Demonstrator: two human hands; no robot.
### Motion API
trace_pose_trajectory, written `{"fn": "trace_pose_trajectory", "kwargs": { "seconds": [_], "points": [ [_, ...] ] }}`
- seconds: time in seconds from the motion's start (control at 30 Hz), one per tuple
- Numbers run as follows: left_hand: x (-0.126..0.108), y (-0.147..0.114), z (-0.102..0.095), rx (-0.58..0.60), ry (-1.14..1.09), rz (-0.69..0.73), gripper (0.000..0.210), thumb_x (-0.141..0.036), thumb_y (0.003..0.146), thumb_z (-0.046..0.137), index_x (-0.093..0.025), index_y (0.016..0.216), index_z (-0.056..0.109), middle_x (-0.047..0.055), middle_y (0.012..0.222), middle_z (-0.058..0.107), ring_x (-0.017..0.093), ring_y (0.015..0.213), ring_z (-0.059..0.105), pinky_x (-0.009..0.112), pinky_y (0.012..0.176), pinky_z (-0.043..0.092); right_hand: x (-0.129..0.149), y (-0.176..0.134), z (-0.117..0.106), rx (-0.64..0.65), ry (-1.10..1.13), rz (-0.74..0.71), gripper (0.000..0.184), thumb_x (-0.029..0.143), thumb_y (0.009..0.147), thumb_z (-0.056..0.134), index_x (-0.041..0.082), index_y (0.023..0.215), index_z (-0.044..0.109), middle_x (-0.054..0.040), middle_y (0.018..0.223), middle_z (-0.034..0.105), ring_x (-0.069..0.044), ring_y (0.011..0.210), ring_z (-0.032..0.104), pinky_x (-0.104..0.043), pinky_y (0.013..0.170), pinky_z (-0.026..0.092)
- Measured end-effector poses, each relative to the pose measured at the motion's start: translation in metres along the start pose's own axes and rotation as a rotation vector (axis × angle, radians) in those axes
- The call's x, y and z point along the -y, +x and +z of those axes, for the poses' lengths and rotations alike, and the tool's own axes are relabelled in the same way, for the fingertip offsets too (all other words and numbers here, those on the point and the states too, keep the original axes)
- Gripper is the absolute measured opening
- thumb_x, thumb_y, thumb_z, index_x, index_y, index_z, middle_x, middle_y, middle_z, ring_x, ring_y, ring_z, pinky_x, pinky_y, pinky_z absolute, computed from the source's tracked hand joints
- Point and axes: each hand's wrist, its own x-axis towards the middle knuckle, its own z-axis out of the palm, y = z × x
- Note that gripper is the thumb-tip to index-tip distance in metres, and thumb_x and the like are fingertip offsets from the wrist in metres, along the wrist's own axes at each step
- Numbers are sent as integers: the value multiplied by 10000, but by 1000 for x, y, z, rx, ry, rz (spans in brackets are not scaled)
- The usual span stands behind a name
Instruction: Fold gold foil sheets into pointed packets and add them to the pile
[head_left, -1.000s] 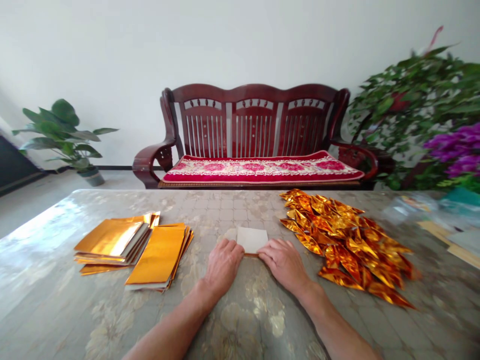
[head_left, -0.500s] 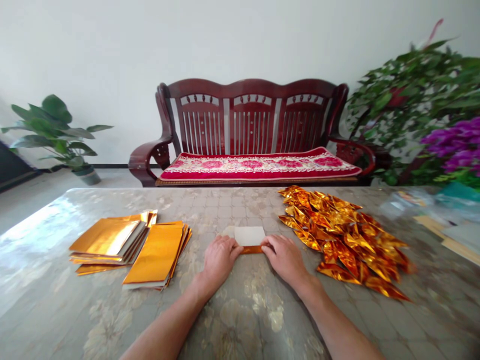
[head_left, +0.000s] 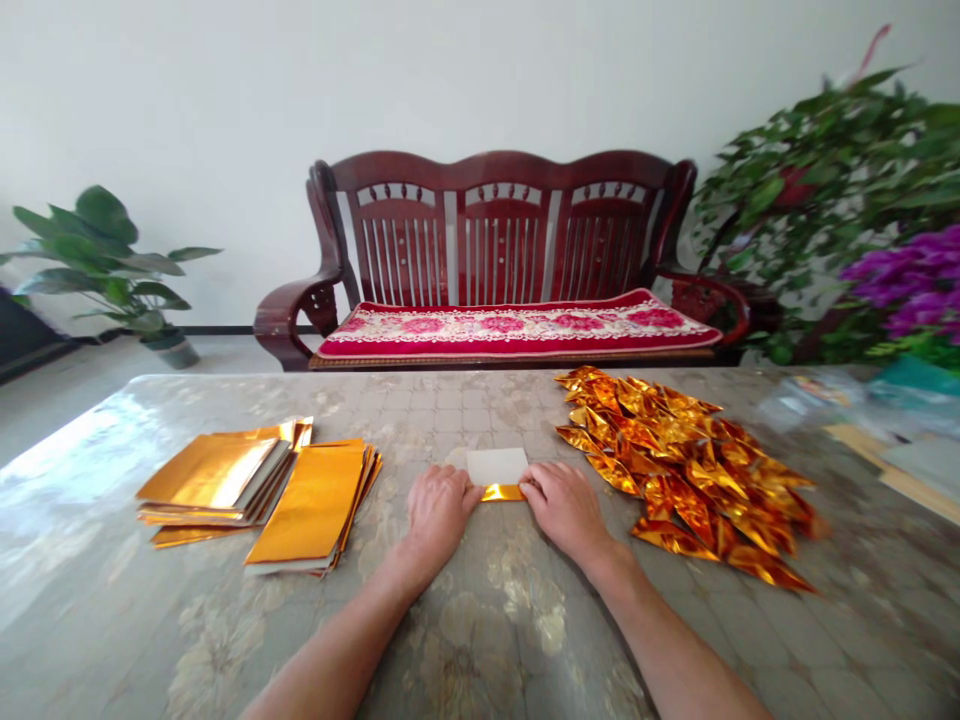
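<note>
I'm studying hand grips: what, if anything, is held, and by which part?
The small white-and-gold rectangular foil paper, by its near gold strip: left hand at the left end, right hand at the right.

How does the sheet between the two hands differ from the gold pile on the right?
The sheet has the left hand and right hand at its ends; no hand touches the pile.
The sheet shows a pale face with a gold strip along its near edge; the pile looks gold and orange throughout.
The sheet is a single rectangle; the pile is many pointed, folded pieces.
Both show shiny gold.
</note>
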Motion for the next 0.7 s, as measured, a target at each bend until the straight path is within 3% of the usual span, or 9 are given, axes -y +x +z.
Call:
{"fn": "trace_pose_trajectory", "kwargs": {
  "seconds": [0.5,0.63,0.7],
  "points": [
    [-2,-1,2,-36,85,-9,271,-407,932,565,-191,801,665,60,841,668,253,881,596,355,758,410,1,3,4,-3,-73,-8,77,258,930,566,242,883,624,8,899,712,-194,908,604,-315,773,303],
    [-1,-2,3,-112,-2,26,174,-344,909,620,-214,1022,643,49,992,639,237,965,567,347,836,437,2,3,5,-3,-83,4,63,253,927,567,248,899,622,13,917,715,-194,927,607,-317,777,307],
    [-1,-2,4,-121,-68,110,199,-262,937,578,-241,1131,618,41,1072,620,214,1011,551,323,863,448,3,3,5,-3,-90,7,58,254,927,566,251,914,622,12,931,716,-195,937,605,-317,782,309]
  ]
}}
